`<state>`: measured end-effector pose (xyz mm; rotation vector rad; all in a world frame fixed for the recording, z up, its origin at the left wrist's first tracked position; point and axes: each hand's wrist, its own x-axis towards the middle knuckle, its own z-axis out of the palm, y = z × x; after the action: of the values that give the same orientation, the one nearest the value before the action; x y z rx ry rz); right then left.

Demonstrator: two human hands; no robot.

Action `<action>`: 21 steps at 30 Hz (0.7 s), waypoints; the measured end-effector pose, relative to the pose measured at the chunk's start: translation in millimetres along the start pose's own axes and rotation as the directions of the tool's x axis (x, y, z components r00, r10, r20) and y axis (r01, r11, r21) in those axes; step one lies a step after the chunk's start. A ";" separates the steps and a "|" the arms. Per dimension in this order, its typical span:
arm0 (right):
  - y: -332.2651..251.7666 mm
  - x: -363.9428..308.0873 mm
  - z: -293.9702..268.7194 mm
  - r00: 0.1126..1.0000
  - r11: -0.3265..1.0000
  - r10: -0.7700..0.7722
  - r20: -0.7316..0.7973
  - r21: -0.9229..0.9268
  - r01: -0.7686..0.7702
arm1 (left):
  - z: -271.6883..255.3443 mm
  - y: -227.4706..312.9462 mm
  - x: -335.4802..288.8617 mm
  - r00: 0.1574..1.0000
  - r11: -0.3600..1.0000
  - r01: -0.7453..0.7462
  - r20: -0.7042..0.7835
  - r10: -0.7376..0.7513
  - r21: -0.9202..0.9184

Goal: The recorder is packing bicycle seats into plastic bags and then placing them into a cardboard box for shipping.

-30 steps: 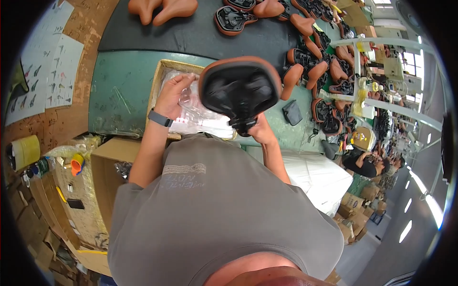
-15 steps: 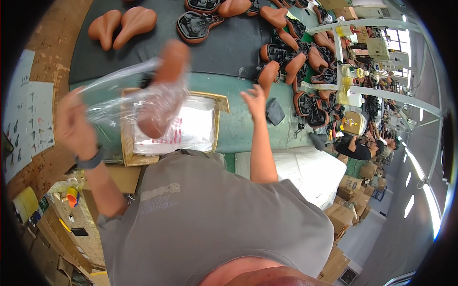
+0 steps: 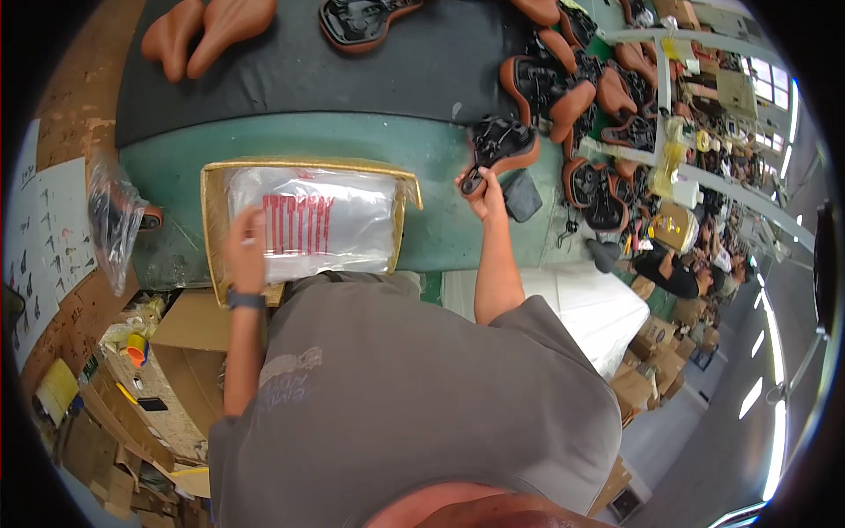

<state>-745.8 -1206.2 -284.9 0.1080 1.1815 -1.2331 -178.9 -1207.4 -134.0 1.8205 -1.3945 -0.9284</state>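
My right hand [image 3: 486,201] grips the narrow nose of a bicycle saddle [image 3: 503,148], brown at the rim, with its black underside showing. My left hand [image 3: 248,245] is at the left part of a stack of clear plastic bags [image 3: 361,216] with red print, inside an open cardboard box [image 3: 211,211]. Motion smears its fingers, so whether they pinch a bag is unclear. Left of the box, another saddle [image 3: 151,217] lies partly inside a clear plastic bag [image 3: 113,231].
Two brown saddles [image 3: 231,31] and an upturned one [image 3: 356,26] lie on the black mat [image 3: 290,88]. More saddles [image 3: 616,92] pile up at the right. A dark pouch [image 3: 523,197] lies beside my right hand. White wrapped material [image 3: 572,308] stands at near right. People work farther off.
The bagged saddle has left my left hand and lies at the far left. That hand has moved right to the bags. My right hand has taken hold of another saddle.
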 end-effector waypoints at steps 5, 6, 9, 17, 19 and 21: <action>90.1 -79.7 -38.0 0.970 0.960 0.238 0.052 0.140 -0.243 | 164.8 -23.4 -18.8 0.832 0.947 -0.262 0.540 0.125 0.185; 104.0 -93.7 -39.2 0.972 0.961 0.228 0.046 0.150 -0.233 | 189.3 -27.5 -22.9 0.772 0.911 -0.347 0.620 0.141 0.224; 135.7 -136.3 -33.5 0.985 0.957 0.160 -0.057 0.254 -0.141 | 237.2 -42.1 -36.3 0.778 0.847 -0.393 0.621 0.097 0.359; 95.1 -162.7 -8.2 0.993 0.983 -0.030 -0.116 0.178 0.051 | 248.1 -124.0 -37.2 0.759 0.915 -0.389 0.600 0.252 0.108; 31.0 -140.8 7.8 0.991 0.952 -0.132 -0.016 0.278 0.131 | 243.9 -123.2 -39.1 0.789 0.943 -0.331 0.561 0.251 0.044; -54.7 -112.5 19.7 0.975 0.933 -0.210 -0.068 0.285 0.221 | 235.6 -113.7 -39.7 0.783 0.927 -0.375 0.545 0.300 0.029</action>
<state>-759.9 -1166.0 -165.6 0.2256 1.0558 -1.6031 -326.7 -1162.3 -348.7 1.3686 -2.0958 -1.2199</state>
